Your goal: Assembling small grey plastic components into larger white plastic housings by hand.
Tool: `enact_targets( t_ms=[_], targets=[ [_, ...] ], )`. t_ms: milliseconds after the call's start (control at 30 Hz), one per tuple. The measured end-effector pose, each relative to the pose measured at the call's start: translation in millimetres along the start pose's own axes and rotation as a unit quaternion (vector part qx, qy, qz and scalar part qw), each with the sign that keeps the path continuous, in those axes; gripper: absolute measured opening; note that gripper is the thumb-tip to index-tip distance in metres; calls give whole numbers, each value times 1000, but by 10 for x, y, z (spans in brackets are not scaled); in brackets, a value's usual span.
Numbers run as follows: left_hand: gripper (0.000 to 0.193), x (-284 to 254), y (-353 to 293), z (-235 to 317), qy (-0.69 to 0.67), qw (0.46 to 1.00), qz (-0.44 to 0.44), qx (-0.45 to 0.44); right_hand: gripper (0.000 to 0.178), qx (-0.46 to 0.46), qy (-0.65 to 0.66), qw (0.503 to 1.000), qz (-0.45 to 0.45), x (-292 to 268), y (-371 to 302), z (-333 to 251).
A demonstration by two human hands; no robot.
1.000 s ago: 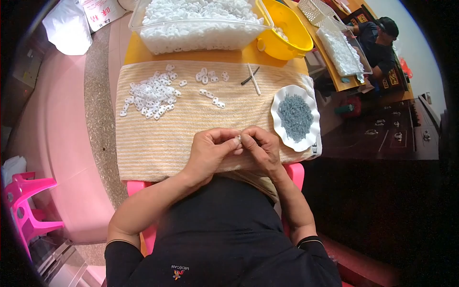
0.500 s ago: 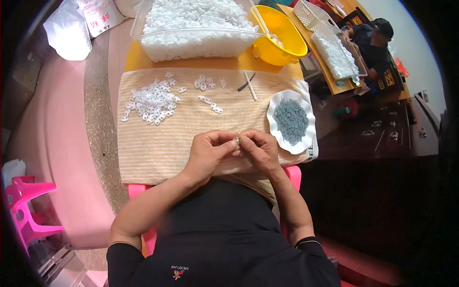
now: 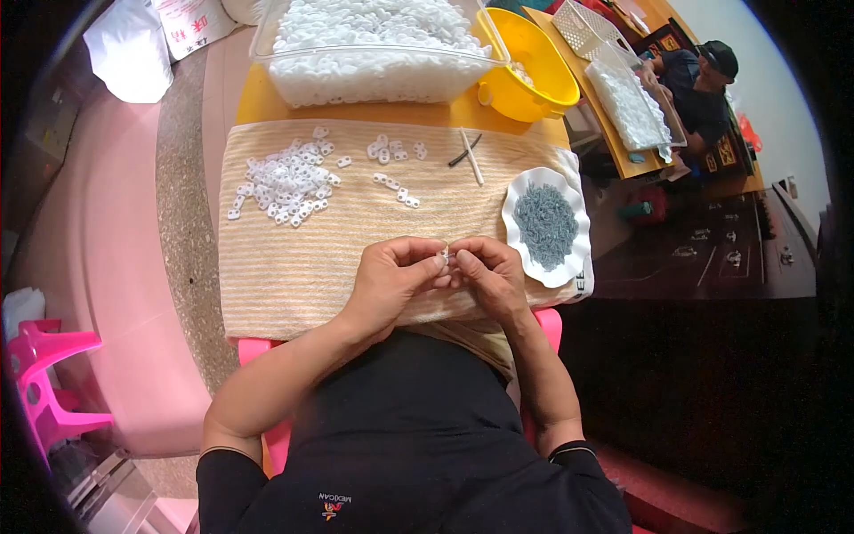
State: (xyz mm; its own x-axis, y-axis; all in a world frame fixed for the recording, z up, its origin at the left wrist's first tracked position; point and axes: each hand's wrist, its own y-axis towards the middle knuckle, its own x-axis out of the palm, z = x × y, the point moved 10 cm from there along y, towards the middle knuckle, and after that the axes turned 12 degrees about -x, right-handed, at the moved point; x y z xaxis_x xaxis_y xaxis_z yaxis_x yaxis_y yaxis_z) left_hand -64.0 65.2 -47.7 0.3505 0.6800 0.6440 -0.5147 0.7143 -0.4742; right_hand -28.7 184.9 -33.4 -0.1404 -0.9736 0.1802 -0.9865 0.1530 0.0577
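Note:
My left hand [image 3: 389, 278] is closed in a pinch on a small white plastic piece [image 3: 445, 254], mostly covered by the fingertips. Close against it, my right hand [image 3: 491, 274] is pinched too; what its fingers hold is too small to name. Both hands are over the near part of a striped cloth [image 3: 294, 276]. Beyond them lie a heap of white two-holed plastic pieces [image 3: 285, 182], a smaller cluster [image 3: 384, 149] and a short row of like pieces [image 3: 396, 190]. To the right, a wavy-rimmed white dish [image 3: 580, 233] holds many small grey-blue pins [image 3: 545, 227].
A white stick and a black stick [image 3: 471, 157] lie crossed on the cloth. At the back stand a clear bin [image 3: 382, 67] full of white pieces and a yellow basin [image 3: 532, 102]. A person [image 3: 694, 89] works at another table at far right. Pink stool [image 3: 58, 356] at left.
The tips of my two hands have parted slightly, showing a little more of the small piece between them. The view has shifted a little. Things on the cloth stay in place.

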Motion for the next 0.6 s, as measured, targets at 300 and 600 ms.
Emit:
enact_targets(
  t_ms=[300,600],
  targets=[
    [20,39,-26,49,1,1000,-12,18,14,53,-98,992,55,-53,-53,-33],
    [18,35,-81,90,-14,1000,5,28,7,-149,-273,950,-4,127,222,-813]
  ],
)
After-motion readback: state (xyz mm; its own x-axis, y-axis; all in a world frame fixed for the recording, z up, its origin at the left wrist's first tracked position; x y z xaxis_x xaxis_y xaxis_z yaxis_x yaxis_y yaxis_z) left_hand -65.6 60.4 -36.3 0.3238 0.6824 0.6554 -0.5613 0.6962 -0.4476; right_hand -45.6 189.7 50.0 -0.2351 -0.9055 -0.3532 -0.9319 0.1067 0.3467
